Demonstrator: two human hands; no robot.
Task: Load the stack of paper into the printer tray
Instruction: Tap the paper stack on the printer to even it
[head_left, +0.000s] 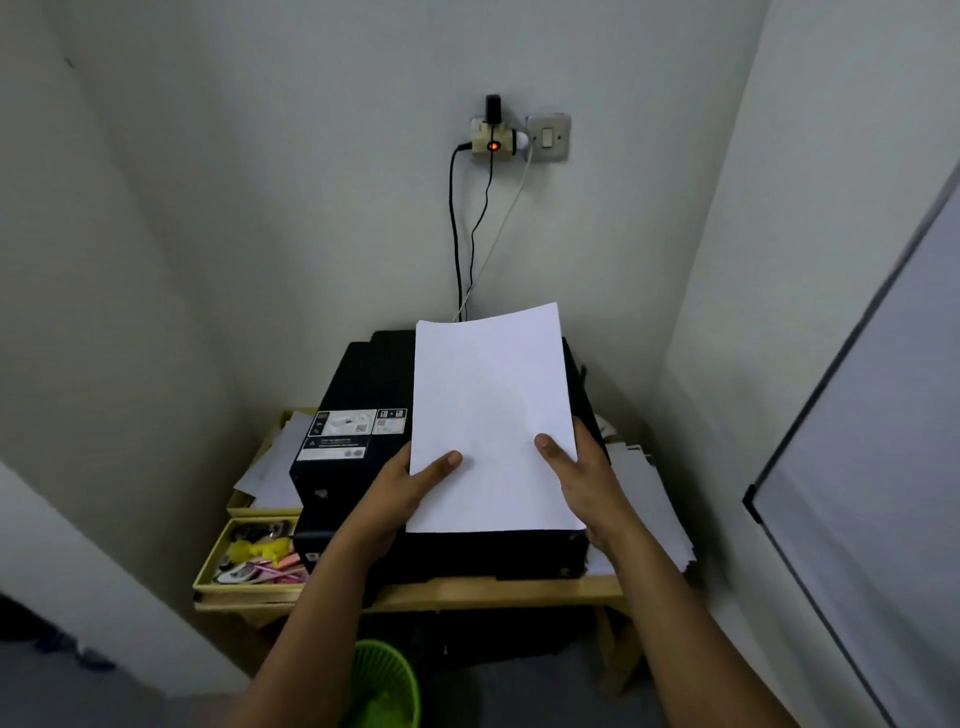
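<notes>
Pale walls close in on three sides of a narrow nook, with a wall socket above the printer and cables dropping from it toward the printer's back. Right of the printer a whiteboard leans along the wall. Under the printer sits a small wooden table, and the printer, black and boxy, fills most of its top. Loose sheets spill out from beside the printer on its right, more on its left. Below the printer's front a green waste basket stands on the floor. Left of the printer a yellow tray holds small stationery.

Above the printer, the stack of paper is held flat and lengthwise, its far edge reaching over the printer's back, its near edge level with the front. The left hand is clamped on the stack's near left corner, thumb on top and fingers beneath. The right hand is clamped on the near right side in the same way. No open tray is plainly visible; the rear of the printer is hidden behind the paper.

From here, I judge the main risks to be these: with the grip only at the near end, the far edge may droop and catch on the printer's back instead of entering a slot. Sheets may fan apart if the thumbs loosen. The far edge could also snag the cables behind the printer.
</notes>
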